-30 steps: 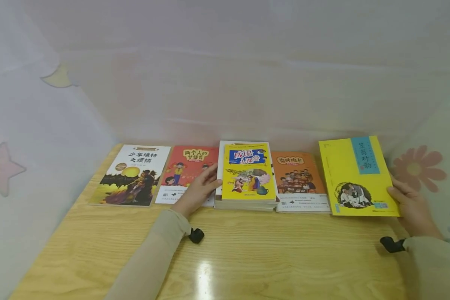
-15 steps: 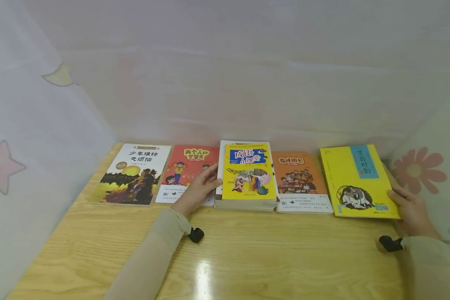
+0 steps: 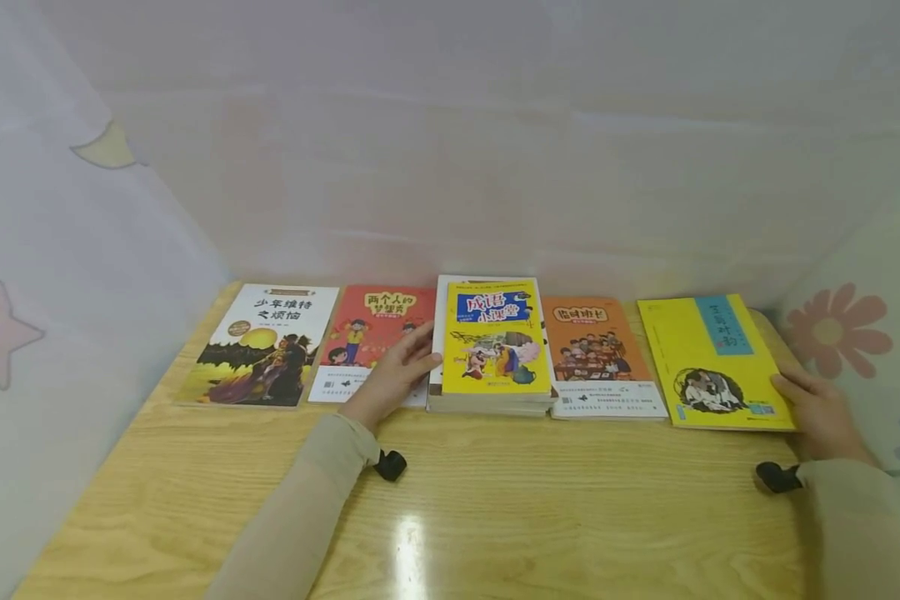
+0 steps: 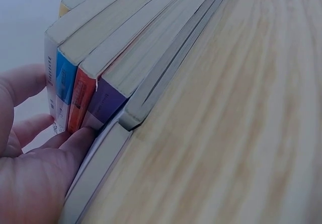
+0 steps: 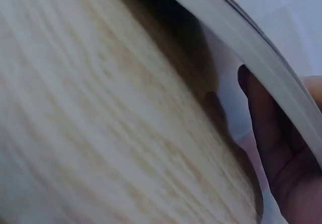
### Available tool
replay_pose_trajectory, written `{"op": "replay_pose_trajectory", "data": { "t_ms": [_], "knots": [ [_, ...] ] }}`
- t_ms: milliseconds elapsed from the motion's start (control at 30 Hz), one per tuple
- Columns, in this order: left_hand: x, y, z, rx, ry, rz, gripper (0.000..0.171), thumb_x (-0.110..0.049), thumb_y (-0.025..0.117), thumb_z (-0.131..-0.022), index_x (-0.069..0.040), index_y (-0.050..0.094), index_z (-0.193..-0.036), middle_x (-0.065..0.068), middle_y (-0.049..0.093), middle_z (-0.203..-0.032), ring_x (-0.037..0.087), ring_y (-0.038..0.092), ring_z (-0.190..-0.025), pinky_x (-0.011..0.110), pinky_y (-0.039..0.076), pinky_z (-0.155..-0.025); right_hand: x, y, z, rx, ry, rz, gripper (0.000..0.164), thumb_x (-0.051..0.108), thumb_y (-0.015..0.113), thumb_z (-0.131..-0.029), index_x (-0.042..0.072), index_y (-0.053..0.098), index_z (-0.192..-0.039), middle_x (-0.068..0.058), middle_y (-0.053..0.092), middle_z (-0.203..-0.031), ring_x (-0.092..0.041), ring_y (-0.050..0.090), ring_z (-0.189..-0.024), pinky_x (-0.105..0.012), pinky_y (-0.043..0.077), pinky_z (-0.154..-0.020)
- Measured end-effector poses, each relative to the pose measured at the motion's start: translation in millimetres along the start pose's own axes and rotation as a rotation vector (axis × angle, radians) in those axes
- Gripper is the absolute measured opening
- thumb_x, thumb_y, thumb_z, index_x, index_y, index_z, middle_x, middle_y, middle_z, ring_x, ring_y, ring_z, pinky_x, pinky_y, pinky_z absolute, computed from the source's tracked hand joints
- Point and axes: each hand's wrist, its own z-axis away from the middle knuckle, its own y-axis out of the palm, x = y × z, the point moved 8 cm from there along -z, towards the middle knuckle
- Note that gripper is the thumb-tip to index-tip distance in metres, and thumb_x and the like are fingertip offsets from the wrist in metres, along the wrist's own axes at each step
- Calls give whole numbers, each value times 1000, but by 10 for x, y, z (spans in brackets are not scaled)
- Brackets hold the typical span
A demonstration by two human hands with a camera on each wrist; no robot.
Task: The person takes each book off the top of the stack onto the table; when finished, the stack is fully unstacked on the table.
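The yellow book at 2 o'clock has its far end lower than 1 second ago, the thumb and fingers of the right hand gripping its edge. At 12, the left hand, fingers relaxed, touches 1 stack of books. 3 more books: white and red at 11, orange at 1.

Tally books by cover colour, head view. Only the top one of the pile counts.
Yellow: 2 (pile-top book, right-end book)
White-and-dark book: 1
Red book: 1
Orange book: 1
Total: 5
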Motion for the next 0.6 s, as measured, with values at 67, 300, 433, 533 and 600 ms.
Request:
{"op": "replay_pose_trajectory", "data": {
  "t_ms": [67, 300, 433, 533, 600],
  "knots": [
    [-6, 10, 6, 2, 7, 1, 68, -30, 68, -98, -32, 35, -158, 2, 39, -160, 17, 40, -145, 32, 41, -112, 25, -39, -6, -31, -14, 170, 69, 36, 65, -100, 15, 34, -158, 21, 66, -88, -1, 64, -74, -17, 55, -63],
    [-46, 45, 20, 20, 30, 0, 68, -30, 67, -100, -29, 34, -159, 2, 38, -160, 17, 38, -146, 31, 41, -111, 139, -40, -30, -77, -52, 710, 73, 50, 47, -104, -2, 36, -154, -33, 44, -145, -33, 45, -117, -42, 37, -105],
    [-61, 45, 21, 10, 29, -10, 69, -30, 67, -99, -29, 33, -159, 2, 37, -160, 17, 38, -146, 30, 41, -111, 218, 22, -16, -54, -70, 769, 70, 46, 42, -106, -6, 35, -152, -39, 34, -151, -55, 26, -138, -70, 21, -112],
    [-71, 42, 7, -1, 26, -7, 70, -31, 69, -98, -29, 34, -159, 4, 37, -161, 18, 38, -146, 32, 40, -112, 269, 53, 14, -58, -84, 784, 68, 44, 44, -106, -7, 39, -151, -37, 33, -152, -58, 20, -143, -73, 20, -111],
    [-71, 43, -6, 0, 23, -6, 71, -31, 69, -98, -29, 33, -159, 6, 35, -162, 20, 37, -147, 34, 39, -114, 289, 68, 55, -72, -73, 765, 67, 45, 43, -106, -5, 41, -150, -35, 33, -154, -57, 19, -144, -73, 22, -111]
  ]
}}
